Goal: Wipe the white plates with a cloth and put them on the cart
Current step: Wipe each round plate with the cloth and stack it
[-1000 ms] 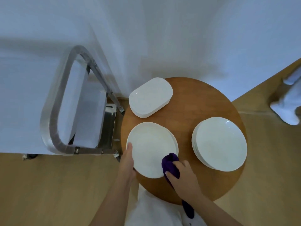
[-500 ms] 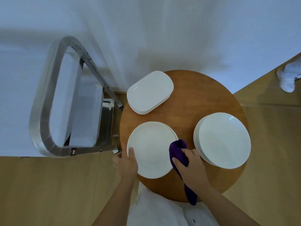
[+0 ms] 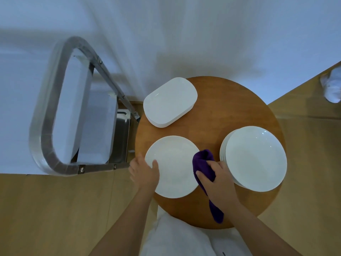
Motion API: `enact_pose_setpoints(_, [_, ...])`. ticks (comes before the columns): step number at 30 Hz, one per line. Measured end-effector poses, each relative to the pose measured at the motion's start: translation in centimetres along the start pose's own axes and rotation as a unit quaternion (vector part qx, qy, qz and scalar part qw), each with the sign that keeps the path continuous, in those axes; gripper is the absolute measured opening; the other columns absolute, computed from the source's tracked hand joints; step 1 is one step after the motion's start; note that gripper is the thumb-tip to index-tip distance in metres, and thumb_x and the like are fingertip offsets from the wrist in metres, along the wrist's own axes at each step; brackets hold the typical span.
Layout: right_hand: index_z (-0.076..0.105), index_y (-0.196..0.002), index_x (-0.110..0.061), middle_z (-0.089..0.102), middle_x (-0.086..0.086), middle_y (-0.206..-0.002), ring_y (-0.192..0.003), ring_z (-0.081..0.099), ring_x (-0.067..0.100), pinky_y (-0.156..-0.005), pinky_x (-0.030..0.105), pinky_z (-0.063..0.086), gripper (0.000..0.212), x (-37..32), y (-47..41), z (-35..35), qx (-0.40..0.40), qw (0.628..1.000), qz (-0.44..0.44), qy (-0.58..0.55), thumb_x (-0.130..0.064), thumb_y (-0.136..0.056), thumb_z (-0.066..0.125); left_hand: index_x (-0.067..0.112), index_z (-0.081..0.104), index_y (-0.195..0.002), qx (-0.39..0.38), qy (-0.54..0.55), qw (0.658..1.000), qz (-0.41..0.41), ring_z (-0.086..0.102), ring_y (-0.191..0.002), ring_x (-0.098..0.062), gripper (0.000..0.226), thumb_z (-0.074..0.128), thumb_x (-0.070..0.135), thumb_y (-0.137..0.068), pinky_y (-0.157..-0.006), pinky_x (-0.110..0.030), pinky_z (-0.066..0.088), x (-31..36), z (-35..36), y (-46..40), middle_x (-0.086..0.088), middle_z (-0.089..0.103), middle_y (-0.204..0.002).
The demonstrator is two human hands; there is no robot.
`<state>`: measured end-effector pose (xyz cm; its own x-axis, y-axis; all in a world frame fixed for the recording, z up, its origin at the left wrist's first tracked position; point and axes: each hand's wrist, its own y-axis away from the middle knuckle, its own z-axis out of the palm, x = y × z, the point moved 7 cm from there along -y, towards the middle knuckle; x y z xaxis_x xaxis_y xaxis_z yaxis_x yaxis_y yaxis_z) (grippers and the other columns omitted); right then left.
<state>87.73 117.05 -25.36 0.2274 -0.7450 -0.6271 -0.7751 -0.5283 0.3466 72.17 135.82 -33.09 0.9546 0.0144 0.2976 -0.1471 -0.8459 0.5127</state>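
A round white plate (image 3: 173, 163) lies at the near left of the round wooden table (image 3: 221, 115). My left hand (image 3: 144, 172) grips its left rim, thumb on top. My right hand (image 3: 218, 179) is shut on a purple cloth (image 3: 203, 161), pressed against the plate's right edge; the cloth's tail hangs down past my wrist. A stack of round white plates (image 3: 255, 157) sits at the right, and a stack of rounded rectangular white plates (image 3: 169, 101) sits at the back left. The steel cart (image 3: 55, 115) stands left of the table.
The cart's steel handle loop (image 3: 42, 145) rises close to the table's left edge, with a steel tray (image 3: 121, 133) below it. White cloth-covered surfaces fill the back. Another person's white shoe (image 3: 332, 87) shows at the far right on the wooden floor.
My right hand has carried the cloth from the plate's near edge up to its right edge. My left hand has shifted its hold on the left rim.
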Motion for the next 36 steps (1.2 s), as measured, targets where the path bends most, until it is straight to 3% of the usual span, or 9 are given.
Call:
enact_pose_setpoints(3, [0.050,-0.126,-0.014,0.049,0.001,-0.115,-0.096,0.044,0.009,-0.065,0.007,0.035,0.045,1.3,-0.5,-1.5,0.020,0.999,0.028,-0.023,-0.028,-0.087,0.064,0.020,0.046,-0.134,0.014,0.052,0.994,0.092,0.047,-0.118,-0.021,0.048,0.057,0.040,-0.091,-0.100,-0.038,0.041,4.4,0.1,2.0,-0.005,0.049,-0.132])
enact_pose_setpoints(7, [0.050,-0.125,-0.012,0.052,0.006,-0.117,-0.095,0.043,0.009,-0.064,0.011,0.037,0.045,3.1,-0.7,-4.1,0.057,0.997,0.049,-0.015,-0.028,-0.086,0.065,0.021,0.057,-0.122,-0.084,0.042,0.989,0.114,0.057,-0.093,-0.012,0.034,0.051,0.041,-0.095,-0.085,-0.025,0.046,9.3,3.7,4.4,-0.001,0.063,-0.119])
enact_pose_setpoints(10, [0.053,-0.125,-0.012,0.054,0.007,-0.118,-0.098,0.041,0.008,-0.068,0.009,0.036,0.046,4.3,-0.4,-6.1,0.075,0.997,0.026,0.011,-0.026,-0.083,0.068,0.019,0.049,-0.135,-0.146,-0.038,0.979,0.135,0.058,-0.117,-0.019,0.052,0.040,0.052,-0.096,-0.099,-0.034,0.046,12.7,7.2,6.4,-0.003,0.058,-0.132])
enact_pose_setpoints(12, [0.053,-0.125,-0.012,0.053,0.006,-0.118,-0.098,0.041,0.007,-0.067,0.002,0.031,0.046,5.1,-0.3,-6.9,0.074,0.997,0.021,0.017,-0.027,-0.083,0.068,0.017,0.045,-0.138,-0.173,-0.066,0.971,0.151,0.054,-0.122,-0.021,0.061,0.037,0.059,-0.094,-0.097,-0.032,0.044,14.3,8.9,7.7,-0.003,0.054,-0.137])
enact_pose_setpoints(14, [0.053,-0.125,-0.013,0.052,0.006,-0.118,-0.098,0.042,0.007,-0.066,0.001,0.030,0.046,6.1,-0.4,-7.9,0.078,0.997,0.026,0.017,-0.027,-0.084,0.067,0.016,0.050,-0.127,-0.184,-0.089,0.965,0.166,0.059,-0.111,-0.019,0.056,0.039,0.060,-0.093,-0.082,-0.024,0.043,15.6,10.0,8.8,-0.003,0.058,-0.127])
enact_pose_setpoints(18, [0.052,-0.126,-0.015,0.051,0.004,-0.118,-0.098,0.044,0.008,-0.066,0.002,0.031,0.045,8.0,-0.8,-9.5,0.079,0.996,0.032,0.009,-0.027,-0.085,0.066,0.018,0.054,-0.085,-0.187,-0.103,0.962,0.171,0.057,-0.070,-0.012,0.038,0.045,0.054,-0.093,-0.066,-0.020,0.044,17.5,11.5,10.0,0.000,0.061,-0.084])
enact_pose_setpoints(27, [0.053,-0.124,-0.015,0.049,0.001,-0.113,-0.096,0.047,0.010,-0.067,0.007,0.036,0.041,10.9,-1.5,-11.3,0.076,0.996,0.039,-0.014,-0.027,-0.087,0.064,0.017,0.062,-0.099,-0.184,-0.180,0.948,0.187,0.056,-0.065,-0.012,0.025,0.048,0.038,-0.097,-0.051,-0.016,0.037,19.5,11.9,10.0,0.004,0.058,-0.080])
enact_pose_setpoints(32, [0.054,-0.124,-0.015,0.049,0.002,-0.113,-0.095,0.046,0.010,-0.070,0.014,0.042,0.039,11.8,-1.4,-11.9,0.086,0.994,0.055,-0.023,-0.028,-0.088,0.063,0.019,0.062,-0.099,-0.224,-0.061,0.952,0.201,0.062,-0.077,-0.014,0.025,0.045,0.038,-0.097,-0.063,-0.016,0.044,19.3,11.7,10.2,0.002,0.065,-0.092])
enact_pose_setpoints(36, [0.052,-0.125,-0.016,0.049,0.003,-0.117,-0.099,0.045,0.010,-0.072,0.016,0.042,0.041,11.8,-1.5,-12.1,0.077,0.994,0.062,-0.036,-0.029,-0.088,0.063,0.021,0.052,-0.075,-0.218,0.108,0.958,0.150,0.054,-0.066,-0.011,0.022,0.051,0.029,-0.096,-0.057,-0.013,0.040,19.1,11.4,10.9,0.002,0.056,-0.074])
